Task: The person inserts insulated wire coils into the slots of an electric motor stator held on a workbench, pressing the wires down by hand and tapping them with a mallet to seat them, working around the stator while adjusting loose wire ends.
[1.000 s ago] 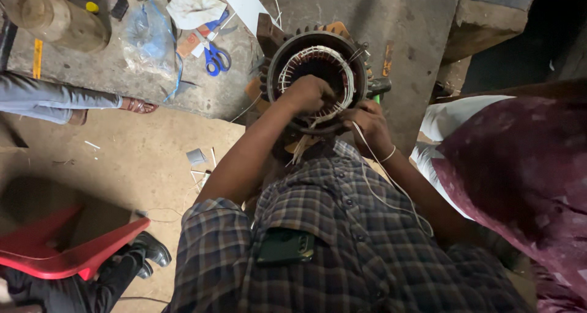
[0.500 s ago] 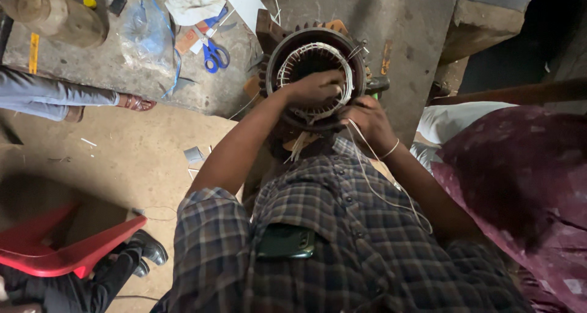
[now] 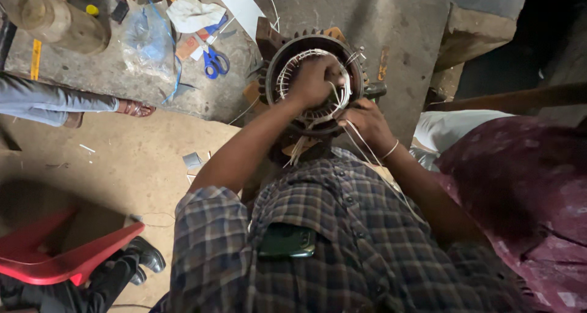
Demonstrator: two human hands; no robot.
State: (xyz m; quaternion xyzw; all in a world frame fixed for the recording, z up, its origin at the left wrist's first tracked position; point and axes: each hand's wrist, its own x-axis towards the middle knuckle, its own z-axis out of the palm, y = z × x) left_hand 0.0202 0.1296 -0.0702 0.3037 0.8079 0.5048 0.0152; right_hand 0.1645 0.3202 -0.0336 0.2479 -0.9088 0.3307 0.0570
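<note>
Hands of the person in the checked shirt are both busy at the round dark metal motor stator, which stands on the grey concrete slab in the upper middle of the frame. Left hand is curled into a loose fist inside the ring opening, the fingers closed on the pale winding wires that run around the inner edge. Right hand rests at the lower right rim of the stator, the fingers bent and pinching thin white strings which go down toward the shirt. A thin band is around this wrist.

At the upper left of the frame lie blue-handled scissors on the slab, just beside a crumpled white cloth and a clear plastic bag. Further left stands a brown cylinder. At the left edge, a leg in grey trousers with a brown sandal belongs to another person. In the lower left corner is a red plastic stool, with a black shoe near it. A dark green phone sits in the shirt pocket. At the right side a person in dark red patterned cloth is close.
</note>
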